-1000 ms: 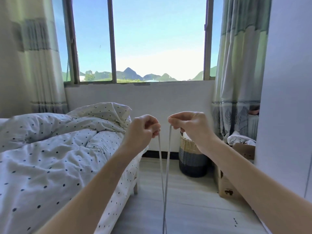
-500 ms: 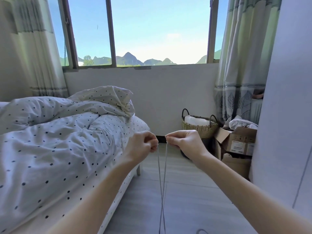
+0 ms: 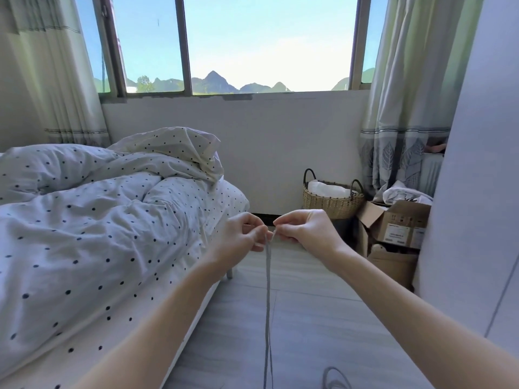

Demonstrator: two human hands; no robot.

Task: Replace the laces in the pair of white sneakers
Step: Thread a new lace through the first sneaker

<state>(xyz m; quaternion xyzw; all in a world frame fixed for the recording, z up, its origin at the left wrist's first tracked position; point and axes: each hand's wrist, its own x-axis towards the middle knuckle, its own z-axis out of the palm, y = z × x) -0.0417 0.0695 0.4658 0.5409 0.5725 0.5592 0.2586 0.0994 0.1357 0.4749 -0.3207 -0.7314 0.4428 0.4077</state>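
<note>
A thin grey lace [image 3: 268, 299] hangs in two strands from my raised hands down past the bottom edge of the view. My left hand [image 3: 242, 236] pinches one end between thumb and fingers. My right hand [image 3: 306, 230] pinches the other end, and the fingertips of both hands nearly touch. A second loop of grey lace [image 3: 334, 378] lies on the floor at the bottom right. The white sneakers are out of view.
A bed with a dotted white duvet [image 3: 92, 226] fills the left side. A woven basket [image 3: 332, 199] and cardboard boxes [image 3: 394, 228] stand under the window by the curtain. A white cabinet wall [image 3: 483, 192] rises on the right. Grey tile floor [image 3: 309, 318] lies between.
My hands have come down and closer together, so the two lace strands now hang side by side. The view tilted downward, showing more floor and the second lace.
</note>
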